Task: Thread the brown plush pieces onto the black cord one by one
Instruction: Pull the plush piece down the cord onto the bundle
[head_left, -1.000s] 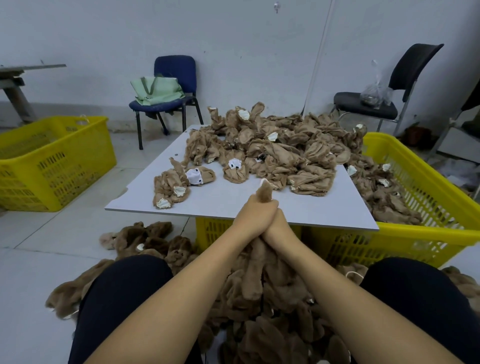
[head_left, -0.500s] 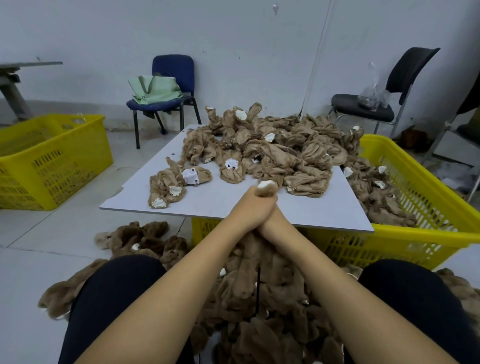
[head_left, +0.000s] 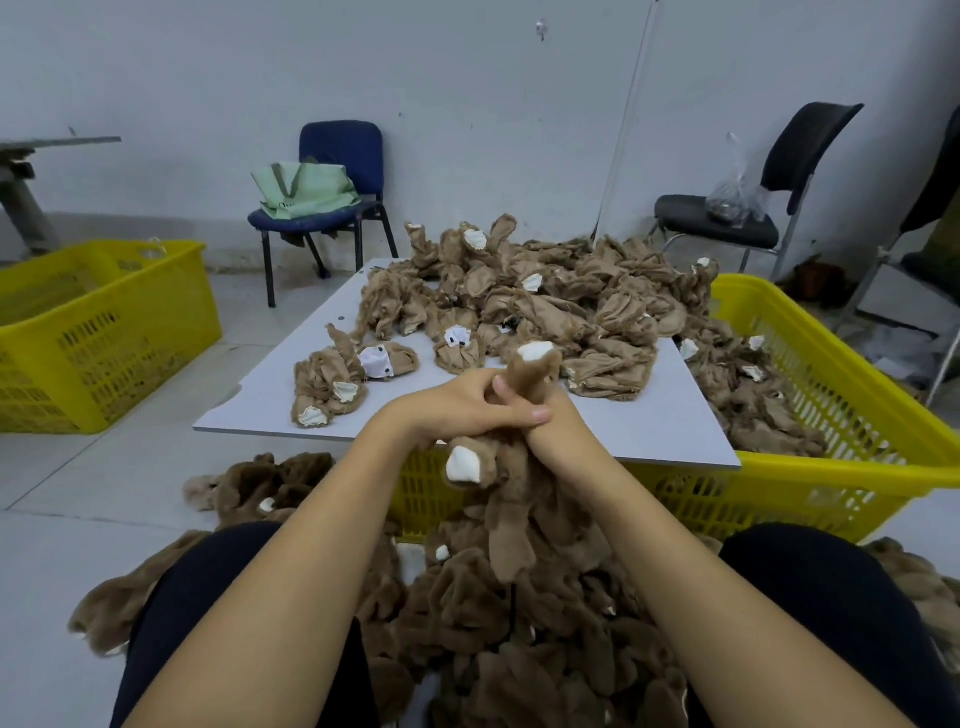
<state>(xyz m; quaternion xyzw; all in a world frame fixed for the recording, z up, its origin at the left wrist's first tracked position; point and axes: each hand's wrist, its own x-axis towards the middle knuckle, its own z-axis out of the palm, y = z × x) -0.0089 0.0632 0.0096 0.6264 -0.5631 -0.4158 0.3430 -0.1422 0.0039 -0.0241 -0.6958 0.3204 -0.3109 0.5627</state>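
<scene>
Since half a second ago the left hand (head_left: 462, 402) has loosened over the right hand (head_left: 558, 423): where it was balled tight, its fingers (head_left: 519, 413) now lie across the right hand and curl round the brown plush piece (head_left: 532, 371), thumb against its stem. That piece now stands taller above both hands, its white tip showing clear of them. The right hand sits mostly hidden under the left; whether its fingers grip anything cannot be told. A second plush piece (head_left: 467, 462) with a white end now hangs just below the left wrist, atop the string of threaded pieces (head_left: 514, 582) dropping between the knees. Only a short dark sliver of the black cord (head_left: 513, 597) shows among them. On the table (head_left: 260, 395) the loose heap of plush (head_left: 545, 301) lies as before, as do the yellow crates (head_left: 852, 478) beneath and to the left.
</scene>
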